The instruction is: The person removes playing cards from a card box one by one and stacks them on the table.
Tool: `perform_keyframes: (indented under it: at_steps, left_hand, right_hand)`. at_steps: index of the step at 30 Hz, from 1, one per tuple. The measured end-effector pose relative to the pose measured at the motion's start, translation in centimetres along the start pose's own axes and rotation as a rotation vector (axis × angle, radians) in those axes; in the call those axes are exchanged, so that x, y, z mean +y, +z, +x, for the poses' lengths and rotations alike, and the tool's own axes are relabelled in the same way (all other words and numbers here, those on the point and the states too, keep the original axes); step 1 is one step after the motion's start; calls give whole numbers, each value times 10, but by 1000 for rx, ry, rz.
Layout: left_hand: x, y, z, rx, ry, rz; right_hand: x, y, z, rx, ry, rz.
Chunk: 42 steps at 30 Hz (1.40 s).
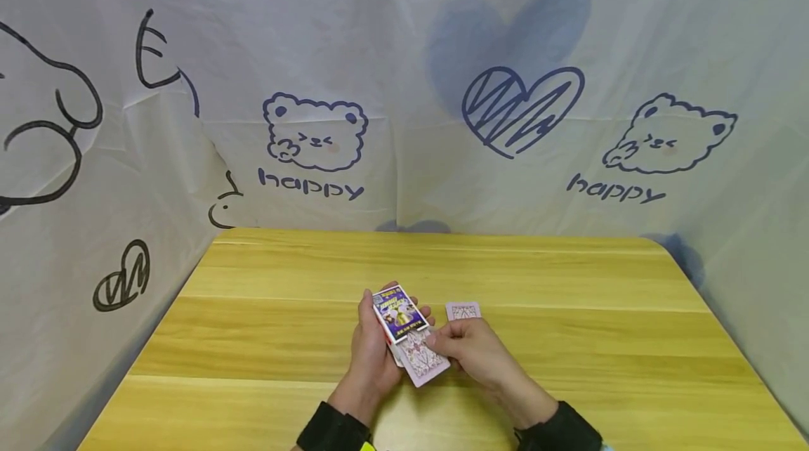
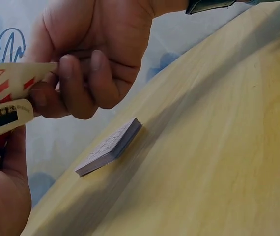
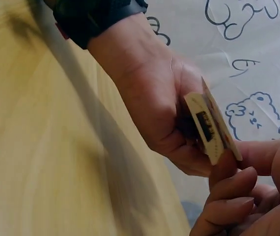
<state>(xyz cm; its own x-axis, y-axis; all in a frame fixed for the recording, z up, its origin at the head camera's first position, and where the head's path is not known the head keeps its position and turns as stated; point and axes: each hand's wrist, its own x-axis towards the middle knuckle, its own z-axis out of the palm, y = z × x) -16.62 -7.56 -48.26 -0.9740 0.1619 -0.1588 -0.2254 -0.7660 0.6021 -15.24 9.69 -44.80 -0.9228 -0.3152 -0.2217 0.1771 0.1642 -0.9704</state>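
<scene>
My left hand [image 1: 373,353] grips a small playing-card box, whose pale end flap [image 2: 24,110] bears a black label. Over the box lies a purple-and-yellow printed card [image 1: 399,314]. My right hand [image 1: 487,356] pinches the side edge of a playing card [image 1: 425,361] with a pink patterned back, which sticks out from under the printed card towards me. From below, in the left wrist view, its white face shows red diamonds. A squared stack of cards [image 1: 463,310] lies back up on the table, just beyond my right hand and partly hidden by it.
The wooden table [image 1: 265,310] has light yellow grain and rounded far corners. White cloth [image 1: 404,50] with blue hearts and bear drawings hangs behind it and along both sides. Dark bands [image 1: 559,430] wrap both wrists.
</scene>
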Motion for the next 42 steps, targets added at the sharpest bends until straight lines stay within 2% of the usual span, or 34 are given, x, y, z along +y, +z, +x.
perform_keyframes:
  at_steps: [4, 6, 8, 12, 16, 19, 21, 26, 29, 35, 42]
  left_hand:
    - [1, -2, 2, 40, 6, -20]
    - [4, -5, 3, 74, 1, -65]
    - [7, -8, 4, 105, -11, -125]
    - [15, -12, 6, 129, -41, -235]
    - [19, -12, 5, 125, -70, -273]
    - [18, -11, 3, 126, -87, -253]
    - [17, -10, 1, 124, -92, -217]
    - [13, -9, 0, 139, -84, -154]
    - [12, -10, 0, 150, -76, -148]
    - [11, -11, 1, 142, -72, -123]
    - [11, -9, 1, 110, -74, -91]
  right_hand:
    - [-1, -10, -1, -49, -35, -73]
    - [-4, -18, -1, -75, -32, -97]
    - [-7, -29, -2, -64, -32, -104]
    - [-14, -51, 1, 100, -44, -145]
    - [-12, -76, 5, 299, -65, -340]
    - [-5, -91, 8, 362, -45, -428]
    - [2, -96, 10, 351, -15, -418]
    - [16, -92, 15, 281, 55, -316]
    - [22, -84, 18, 276, 71, -294]
    - [30, -74, 23, 311, 103, -328]
    - [34, -70, 25, 332, 87, -391]
